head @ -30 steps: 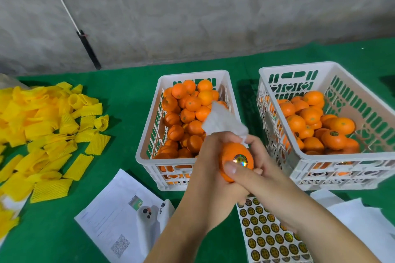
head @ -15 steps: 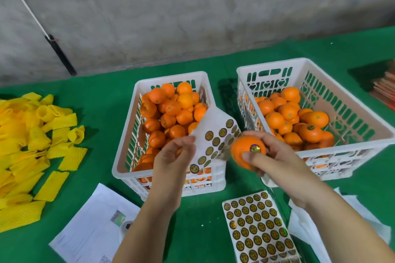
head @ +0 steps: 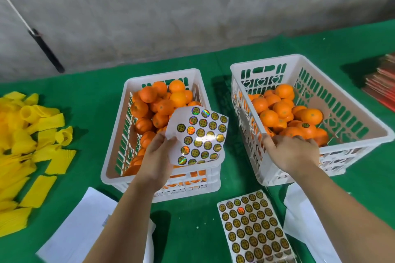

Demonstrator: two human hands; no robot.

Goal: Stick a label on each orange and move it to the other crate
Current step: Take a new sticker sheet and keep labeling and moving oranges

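Green tabletop carries two crates. Left hand [head: 157,157] pinches the label sheet [head: 199,136]; right hand [head: 292,151], fingers curled, its hold hidden, reaches into the right crate [head: 363,141]. Set fruit down gently.

Green cloth on my table [head: 89,100], two white crates [head: 162,77] with slot and heart cutouts, full of bright orange oranges [head: 147,94]. Sticker sheet [head: 201,136] is white with round gold-and-black labels, some flashing rainbow. Yellow foam sleeves [head: 32,134] piled left, grey wall [head: 192,6] behind.
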